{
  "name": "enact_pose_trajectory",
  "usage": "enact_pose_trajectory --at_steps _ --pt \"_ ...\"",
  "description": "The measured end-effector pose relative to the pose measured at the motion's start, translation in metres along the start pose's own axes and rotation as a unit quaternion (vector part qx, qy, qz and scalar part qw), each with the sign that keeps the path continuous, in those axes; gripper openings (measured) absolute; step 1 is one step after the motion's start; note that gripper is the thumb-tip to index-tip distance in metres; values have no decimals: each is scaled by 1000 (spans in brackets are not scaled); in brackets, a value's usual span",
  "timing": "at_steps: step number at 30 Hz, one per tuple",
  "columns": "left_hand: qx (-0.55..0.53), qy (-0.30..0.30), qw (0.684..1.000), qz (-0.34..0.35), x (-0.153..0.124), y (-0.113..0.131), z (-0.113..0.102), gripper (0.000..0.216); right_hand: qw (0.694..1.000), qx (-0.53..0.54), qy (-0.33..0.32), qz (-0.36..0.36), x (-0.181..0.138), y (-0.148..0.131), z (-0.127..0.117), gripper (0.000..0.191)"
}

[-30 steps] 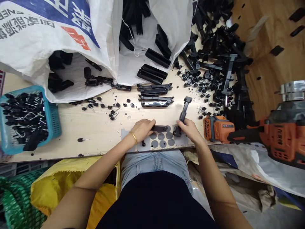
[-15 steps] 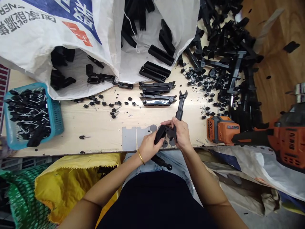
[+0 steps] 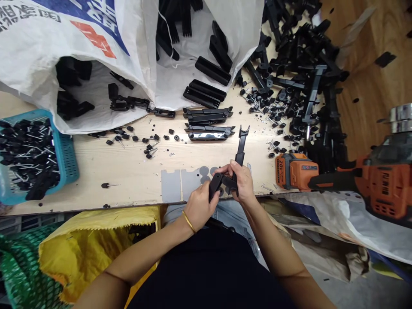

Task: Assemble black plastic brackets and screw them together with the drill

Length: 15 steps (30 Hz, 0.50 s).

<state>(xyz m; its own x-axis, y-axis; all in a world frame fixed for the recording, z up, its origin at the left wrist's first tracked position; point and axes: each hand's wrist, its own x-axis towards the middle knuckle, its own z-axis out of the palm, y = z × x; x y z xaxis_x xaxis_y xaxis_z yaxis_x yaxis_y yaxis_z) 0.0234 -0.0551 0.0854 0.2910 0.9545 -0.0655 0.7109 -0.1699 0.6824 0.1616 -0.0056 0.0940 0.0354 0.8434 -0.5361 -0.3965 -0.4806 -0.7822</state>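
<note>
A black jointed plastic arm is between my two hands near the front edge of the bench. My left hand is closed around its shorter, thick section, which tilts up to the right. My right hand grips the longer section, whose forked tip points away from me. The joint between the sections shows in the gap between my hands; my fingers partly hide it. Grey flat pads and round grey discs lie on the bench beside and under my hands.
Folded black arms lie beyond my hands. White sacks hold black parts. A blue basket of knobbed screws stands left; an orange power tool lies right, by a heap of black parts. A yellow sack hangs below the bench.
The view has shifted slightly, with the bench things sliding left in it. Both hands keep their grip, and the forked section stands a little more upright.
</note>
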Motion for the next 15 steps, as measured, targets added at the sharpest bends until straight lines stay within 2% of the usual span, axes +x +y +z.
enact_pose_trajectory --at_steps 6,9,12,15 --pt "-1 -10 1000 7 1 -4 -2 12 999 -27 -34 24 1 -2 -6 48" --pt "9 -9 1000 4 1 -3 -4 15 998 -45 -41 5 -2 -2 -7 41" --pt "-5 7 1000 8 1 -1 -7 22 999 -13 -26 -17 -6 -3 -4 40" --pt "-36 -9 999 3 3 0 -10 23 1000 27 -14 -3 -8 -6 -1 44"
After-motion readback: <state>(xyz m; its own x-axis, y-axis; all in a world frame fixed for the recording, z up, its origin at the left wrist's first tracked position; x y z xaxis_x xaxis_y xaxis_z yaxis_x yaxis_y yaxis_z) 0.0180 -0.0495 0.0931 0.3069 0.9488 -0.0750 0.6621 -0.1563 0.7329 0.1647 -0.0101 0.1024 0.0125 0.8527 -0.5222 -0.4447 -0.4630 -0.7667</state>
